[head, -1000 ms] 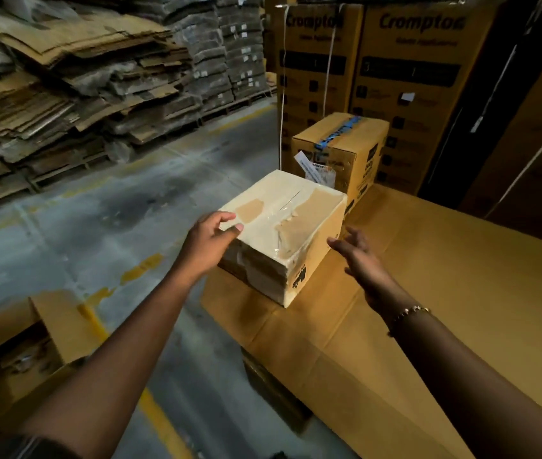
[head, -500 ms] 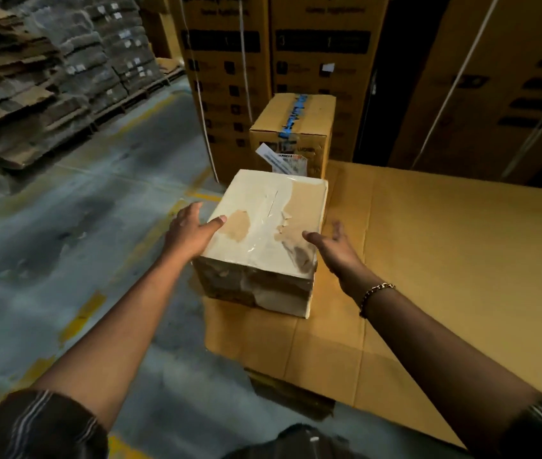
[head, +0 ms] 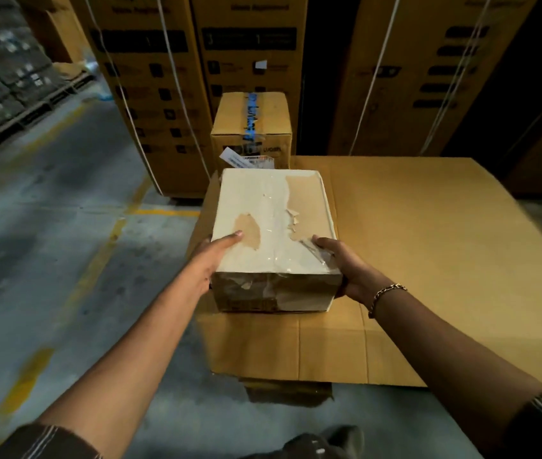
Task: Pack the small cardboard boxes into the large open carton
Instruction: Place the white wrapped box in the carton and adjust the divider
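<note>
A small cream-topped cardboard box (head: 272,220), its paper skin torn and taped, rests on a flat sheet of brown cardboard (head: 428,260). My left hand (head: 211,256) presses against its near left side with the thumb laid on the top. My right hand (head: 345,265) clasps the near right corner, thumb on the torn tape. Behind it stands a second small brown box (head: 253,124) with blue tape along its top and a loose white label on its front. No large open carton is in view now.
Tall strapped brown cartons (head: 150,94) form a wall behind the boxes. Grey concrete floor (head: 47,226) with yellow lines lies to the left. Stacks on pallets (head: 4,77) stand at far left. A low dark piece (head: 289,394) pokes out under the sheet's near edge.
Both hands have closed in on the cream box: the right one, held apart a second ago, now grips its corner. My view has swung right and squared up, and the open carton on the floor has left the frame.
</note>
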{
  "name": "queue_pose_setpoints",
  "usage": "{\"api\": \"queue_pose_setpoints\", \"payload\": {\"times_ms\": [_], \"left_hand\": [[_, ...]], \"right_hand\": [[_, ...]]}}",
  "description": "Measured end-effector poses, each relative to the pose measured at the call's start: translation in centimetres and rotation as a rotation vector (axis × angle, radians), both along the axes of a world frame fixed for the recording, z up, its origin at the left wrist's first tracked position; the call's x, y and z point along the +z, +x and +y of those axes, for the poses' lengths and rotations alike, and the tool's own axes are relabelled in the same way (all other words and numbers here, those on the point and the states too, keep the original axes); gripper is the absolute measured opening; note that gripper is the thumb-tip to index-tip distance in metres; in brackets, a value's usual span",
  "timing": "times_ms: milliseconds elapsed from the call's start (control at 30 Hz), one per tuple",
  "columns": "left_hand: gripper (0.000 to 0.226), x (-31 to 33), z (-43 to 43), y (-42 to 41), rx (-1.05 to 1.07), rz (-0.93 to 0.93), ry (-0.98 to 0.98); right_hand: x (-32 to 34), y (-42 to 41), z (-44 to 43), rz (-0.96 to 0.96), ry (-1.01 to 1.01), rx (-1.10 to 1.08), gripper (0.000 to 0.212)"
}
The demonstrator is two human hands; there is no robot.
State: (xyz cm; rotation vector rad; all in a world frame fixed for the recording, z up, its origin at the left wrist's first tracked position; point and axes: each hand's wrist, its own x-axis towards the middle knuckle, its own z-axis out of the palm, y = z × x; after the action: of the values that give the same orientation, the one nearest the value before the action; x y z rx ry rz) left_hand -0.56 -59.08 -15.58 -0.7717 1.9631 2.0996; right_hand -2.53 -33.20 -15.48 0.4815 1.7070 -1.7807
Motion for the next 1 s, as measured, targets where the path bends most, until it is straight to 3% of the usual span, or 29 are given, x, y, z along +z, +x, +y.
{"api": "queue_pose_setpoints", "payload": {"times_ms": [67, 233, 367, 567, 667, 833, 1000], "left_hand": [[0.033, 1.1, 2.9, -0.6, -0.017, 0.044, 0.001], [0.061, 3.1, 10.9, -2.9, -0.127, 0.156, 0.009], [0.035, 5.0, 19.1, -4.2, -0.215, 0.222, -0.015], [0.045, 7.7, 33.3, -4.6, -0.352, 0.294, -0.019], [0.04, 8.7, 39.9, -4.3, -0.413, 0.35, 0.012], [0.069, 9.6, 47.8, -5.2, -0.518, 0.513, 0.008], [0.096, 9.5, 53.9, -6.9, -0.629, 0.602, -0.075]], "right_hand": [[0.9, 0.2, 2.7, 0.007, -0.022, -0.065, 0.034], [2.9, 0.9, 11.3, 0.078, -0.088, -0.265, 0.028], [4.8, 2.4, 18.6, 0.139, -0.086, -0.369, 0.025], [6.9, 5.3, 31.4, 0.222, 0.002, -0.503, 0.033], [7.8, 7.0, 37.9, 0.371, 0.05, -0.56, 0.041], [9.3, 8.5, 46.8, 0.559, 0.165, -0.57, 0.045], [9.6, 7.2, 53.5, 0.629, 0.287, -0.577, 0.065]]}}
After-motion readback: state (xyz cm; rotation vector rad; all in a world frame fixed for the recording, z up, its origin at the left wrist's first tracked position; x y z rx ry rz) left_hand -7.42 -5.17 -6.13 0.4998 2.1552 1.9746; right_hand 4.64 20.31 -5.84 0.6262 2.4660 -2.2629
